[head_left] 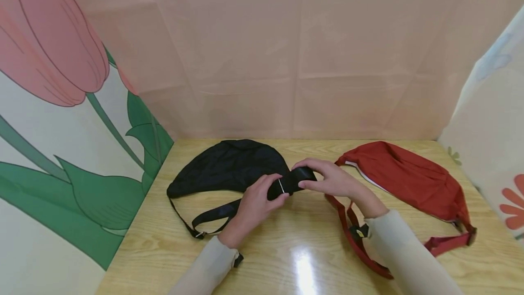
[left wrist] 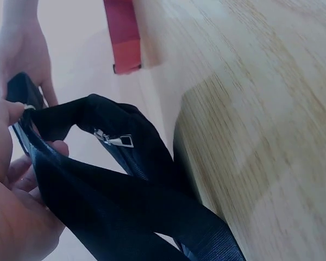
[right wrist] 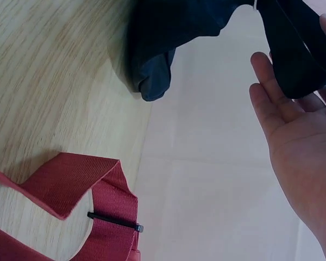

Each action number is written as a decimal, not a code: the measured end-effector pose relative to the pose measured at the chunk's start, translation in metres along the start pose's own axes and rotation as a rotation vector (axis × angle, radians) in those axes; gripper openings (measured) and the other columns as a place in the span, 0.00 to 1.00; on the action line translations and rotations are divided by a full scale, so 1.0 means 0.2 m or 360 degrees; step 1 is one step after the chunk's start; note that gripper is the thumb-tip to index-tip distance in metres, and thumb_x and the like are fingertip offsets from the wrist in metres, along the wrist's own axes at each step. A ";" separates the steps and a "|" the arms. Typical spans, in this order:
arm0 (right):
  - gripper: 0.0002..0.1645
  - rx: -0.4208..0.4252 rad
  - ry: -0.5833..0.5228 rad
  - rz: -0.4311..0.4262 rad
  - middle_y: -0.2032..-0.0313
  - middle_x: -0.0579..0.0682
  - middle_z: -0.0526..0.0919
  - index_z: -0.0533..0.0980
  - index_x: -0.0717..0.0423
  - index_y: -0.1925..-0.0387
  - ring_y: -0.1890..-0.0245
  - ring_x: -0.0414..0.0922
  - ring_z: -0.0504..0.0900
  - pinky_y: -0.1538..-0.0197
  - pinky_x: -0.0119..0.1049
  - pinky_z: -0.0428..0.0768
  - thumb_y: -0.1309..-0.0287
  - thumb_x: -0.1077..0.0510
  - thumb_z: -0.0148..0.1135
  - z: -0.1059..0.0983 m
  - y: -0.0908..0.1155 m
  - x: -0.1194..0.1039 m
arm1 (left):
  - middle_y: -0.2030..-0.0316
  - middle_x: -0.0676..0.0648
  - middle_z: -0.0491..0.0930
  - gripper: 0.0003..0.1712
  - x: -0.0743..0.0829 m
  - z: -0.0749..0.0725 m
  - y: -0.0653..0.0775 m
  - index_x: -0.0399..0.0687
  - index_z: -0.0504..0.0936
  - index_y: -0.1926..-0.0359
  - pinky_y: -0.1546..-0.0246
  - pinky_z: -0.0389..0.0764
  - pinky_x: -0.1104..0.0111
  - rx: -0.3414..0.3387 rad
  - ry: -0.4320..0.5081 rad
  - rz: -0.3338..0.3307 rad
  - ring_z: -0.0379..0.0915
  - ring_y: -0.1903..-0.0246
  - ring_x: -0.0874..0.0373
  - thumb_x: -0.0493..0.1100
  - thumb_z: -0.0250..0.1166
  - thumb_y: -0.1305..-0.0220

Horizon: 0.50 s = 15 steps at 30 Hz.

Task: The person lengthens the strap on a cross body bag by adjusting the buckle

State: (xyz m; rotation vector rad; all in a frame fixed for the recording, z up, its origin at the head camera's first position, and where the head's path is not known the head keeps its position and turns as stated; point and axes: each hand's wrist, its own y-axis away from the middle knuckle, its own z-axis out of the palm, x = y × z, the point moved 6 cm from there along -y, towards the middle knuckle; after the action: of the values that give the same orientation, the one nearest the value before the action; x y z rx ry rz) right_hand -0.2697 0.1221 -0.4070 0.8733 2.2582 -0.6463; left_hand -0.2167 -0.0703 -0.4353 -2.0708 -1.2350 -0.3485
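A black waist bag lies on the left of the table, its strap looping toward the front with a metal slider. My left hand pinches the black strap beside a thin silver bar. Opposite it, my right hand holds the strap's folded loop between thumb and fingers. Both hands are raised over the table's middle, close together. In the left wrist view a silver zip pull shows on the bag, and the strap partly covers my left fingers.
To the right lies a red waist bag, its red strap curving forward under my right forearm. A dark buckle sits by that strap. A pinkish cloth backdrop stands behind the wooden table, with a tulip-printed panel at left.
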 end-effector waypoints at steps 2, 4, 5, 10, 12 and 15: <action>0.25 -0.0007 0.0003 -0.0009 0.47 0.42 0.82 0.77 0.41 0.40 0.52 0.44 0.79 0.49 0.44 0.78 0.37 0.49 0.71 0.00 0.00 0.00 | 0.50 0.48 0.81 0.27 0.00 0.00 0.00 0.48 0.78 0.39 0.52 0.82 0.62 0.0000 -0.0019 0.0007 0.79 0.55 0.58 0.54 0.70 0.34; 0.27 -0.0019 0.0010 -0.0016 0.44 0.43 0.81 0.76 0.43 0.38 0.49 0.44 0.79 0.46 0.47 0.77 0.37 0.49 0.70 0.00 0.00 0.00 | 0.51 0.48 0.81 0.27 0.00 0.00 0.00 0.48 0.78 0.39 0.52 0.82 0.62 0.0001 -0.0028 0.0012 0.80 0.55 0.58 0.54 0.70 0.34; 0.28 -0.0023 0.0014 -0.0025 0.43 0.43 0.81 0.76 0.44 0.37 0.47 0.44 0.79 0.44 0.48 0.77 0.37 0.49 0.70 0.00 0.00 -0.01 | 0.51 0.48 0.81 0.27 0.00 0.00 0.00 0.47 0.78 0.39 0.52 0.82 0.62 0.0003 -0.0031 0.0016 0.80 0.55 0.58 0.54 0.70 0.35; 0.27 -0.0057 0.0056 -0.0099 0.41 0.43 0.79 0.76 0.41 0.38 0.41 0.43 0.77 0.39 0.51 0.76 0.37 0.47 0.70 0.02 -0.02 -0.03 | 0.52 0.48 0.81 0.27 0.00 0.00 0.00 0.46 0.79 0.40 0.53 0.82 0.64 0.0018 -0.0050 0.0052 0.79 0.55 0.59 0.52 0.71 0.35; 0.25 -0.0066 0.0071 -0.0122 0.41 0.42 0.80 0.76 0.39 0.39 0.40 0.43 0.77 0.38 0.51 0.75 0.37 0.46 0.69 0.02 -0.02 -0.03 | 0.52 0.48 0.81 0.27 0.00 0.00 0.00 0.46 0.79 0.40 0.53 0.82 0.64 0.0021 -0.0056 0.0062 0.79 0.55 0.59 0.52 0.72 0.36; 0.24 -0.0067 0.0102 -0.0138 0.42 0.41 0.80 0.77 0.41 0.40 0.41 0.44 0.77 0.39 0.51 0.76 0.36 0.47 0.69 0.03 -0.02 -0.04 | 0.51 0.48 0.81 0.27 0.01 0.00 0.00 0.46 0.79 0.41 0.52 0.82 0.64 0.0024 -0.0063 0.0066 0.80 0.55 0.59 0.51 0.73 0.37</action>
State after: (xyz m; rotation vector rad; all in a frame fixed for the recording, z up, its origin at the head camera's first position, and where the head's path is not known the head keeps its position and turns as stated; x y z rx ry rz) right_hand -0.2662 0.1129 -0.4043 0.7894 2.3691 -0.6153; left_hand -0.2164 -0.0689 -0.4349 -2.0964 -1.2125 -0.2798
